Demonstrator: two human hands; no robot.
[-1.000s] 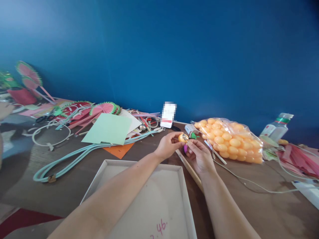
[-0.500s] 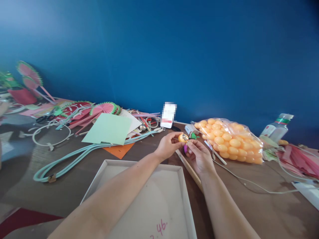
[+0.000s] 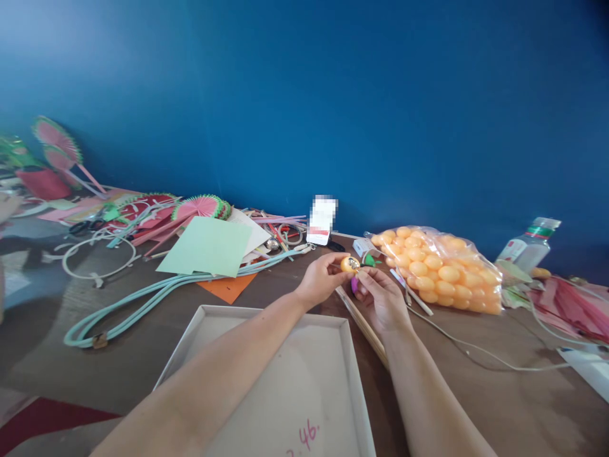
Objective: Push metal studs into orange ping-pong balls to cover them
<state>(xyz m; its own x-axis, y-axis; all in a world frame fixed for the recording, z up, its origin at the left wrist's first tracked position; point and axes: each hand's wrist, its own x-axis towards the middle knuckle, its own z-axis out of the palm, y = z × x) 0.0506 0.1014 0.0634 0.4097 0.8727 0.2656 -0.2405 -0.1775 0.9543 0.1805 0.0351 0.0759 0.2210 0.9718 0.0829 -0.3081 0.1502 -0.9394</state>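
Observation:
A small orange ball [image 3: 348, 264] with a shiny metallic patch is pinched between the thumb and fingers of my left hand [image 3: 322, 278]. My right hand [image 3: 380, 297] meets it from the right, thumb and forefinger closed at the ball's shiny side; whatever lies between those fingertips is too small to name. Just below the ball, a purple piece [image 3: 354, 284] shows against my right fingers. Both forearms reach over the table, the left one crossing a shallow white box lid [image 3: 328, 368] with handwritten marks.
A clear bag of orange balls [image 3: 442, 270] lies to the right, near a plastic bottle [image 3: 528, 247]. A lit phone [image 3: 321, 221] leans at the blue wall. Pale blue tubing [image 3: 143, 301], green paper [image 3: 209, 246] and paper fans [image 3: 202, 206] spread leftward. Wooden sticks [image 3: 364, 327] lie beneath my hands.
Almost nothing differs. Both hands stay at the ball, with only a very slight shift of the fingers.

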